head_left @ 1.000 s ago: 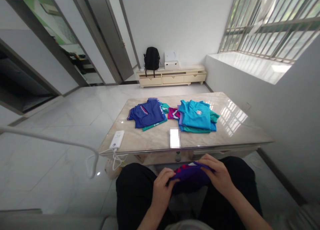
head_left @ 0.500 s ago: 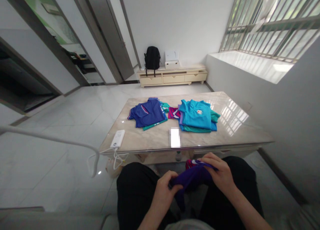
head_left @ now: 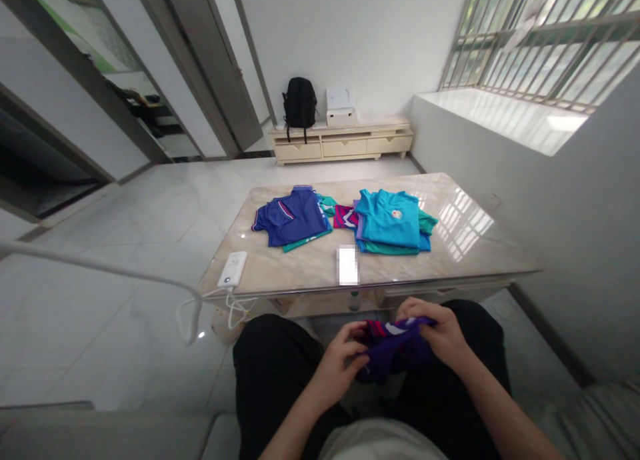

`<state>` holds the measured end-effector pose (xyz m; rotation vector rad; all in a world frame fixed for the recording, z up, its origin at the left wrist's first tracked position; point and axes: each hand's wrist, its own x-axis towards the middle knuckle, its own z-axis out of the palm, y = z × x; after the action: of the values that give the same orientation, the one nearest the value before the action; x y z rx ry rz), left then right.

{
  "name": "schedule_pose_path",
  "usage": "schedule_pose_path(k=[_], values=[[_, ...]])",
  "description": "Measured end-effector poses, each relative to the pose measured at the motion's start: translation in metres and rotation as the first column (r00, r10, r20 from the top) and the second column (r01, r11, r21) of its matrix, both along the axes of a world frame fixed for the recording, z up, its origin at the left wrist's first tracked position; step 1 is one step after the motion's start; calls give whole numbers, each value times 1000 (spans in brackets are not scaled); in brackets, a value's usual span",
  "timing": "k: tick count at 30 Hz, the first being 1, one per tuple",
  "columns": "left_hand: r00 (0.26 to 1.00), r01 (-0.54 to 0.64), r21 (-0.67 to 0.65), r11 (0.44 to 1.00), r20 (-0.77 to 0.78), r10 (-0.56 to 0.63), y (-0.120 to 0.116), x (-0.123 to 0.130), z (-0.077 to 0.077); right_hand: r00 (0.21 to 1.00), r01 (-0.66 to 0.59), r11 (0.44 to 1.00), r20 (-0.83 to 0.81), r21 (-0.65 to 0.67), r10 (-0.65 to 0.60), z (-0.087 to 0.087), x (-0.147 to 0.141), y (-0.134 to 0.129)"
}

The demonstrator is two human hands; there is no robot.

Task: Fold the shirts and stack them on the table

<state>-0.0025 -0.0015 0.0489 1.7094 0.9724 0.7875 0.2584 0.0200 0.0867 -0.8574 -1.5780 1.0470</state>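
Between my knees, a purple garment (head_left: 395, 353) with a red and white patterned part hangs from both hands. My left hand (head_left: 345, 357) pinches its left end, fingers bent around the cloth. At its upper right edge, my right hand (head_left: 435, 330) grips the fabric between thumb and fingers. Bunched folds hide the garment's full shape. On the table beyond lie a folded navy polo shirt (head_left: 297, 217) on other clothes, and a turquoise shirt (head_left: 393, 220) on top of a second pile. A red and purple patterned cloth (head_left: 344, 217) lies between the piles.
The marble-topped table (head_left: 280, 273) stands just past my knees. A white power bank (head_left: 233, 269) with cables lies at its left front, and a pixelated white object (head_left: 347, 265) near the front edge. A bent white tube (head_left: 125, 273) crosses the left side. Farther off, a black backpack (head_left: 300, 104) rests on a low cabinet (head_left: 345, 147).
My left hand has shifted up along the garment and taken a fresh hold. More of the red and white part now shows, and the hanging purple end is gathered up. The view has tilted slightly.
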Motion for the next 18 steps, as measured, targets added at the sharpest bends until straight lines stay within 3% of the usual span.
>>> schedule_pose_path(k=[5, 7, 10, 13, 15, 18], values=[[999, 20, 85, 996, -43, -17, 12, 9, -14, 997, -74, 997, -19, -17, 73, 2, -2, 1], [999, -26, 115, 993, -35, 31, 14, 11, -19, 998, -57, 998, -11, -5, 57, 2, 1, 2], [980, -186, 262, 947, -15, 197, 13, 7, -26, 995, 81, 996, 48, 26, -83, 2, 11, 4], [952, -287, 392, 874, 13, 307, 7, 0, -28, 941, 274, 959, 189, 69, -282, 4, 22, 5], [938, -327, 381, 865, 21, 346, 2, -2, -25, 904, 324, 939, 254, 120, -344, 8, 26, 5], [937, -344, 243, 907, 24, 349, 0, 0, -16, 909, 271, 942, 268, 200, -318, 17, 25, 3]])
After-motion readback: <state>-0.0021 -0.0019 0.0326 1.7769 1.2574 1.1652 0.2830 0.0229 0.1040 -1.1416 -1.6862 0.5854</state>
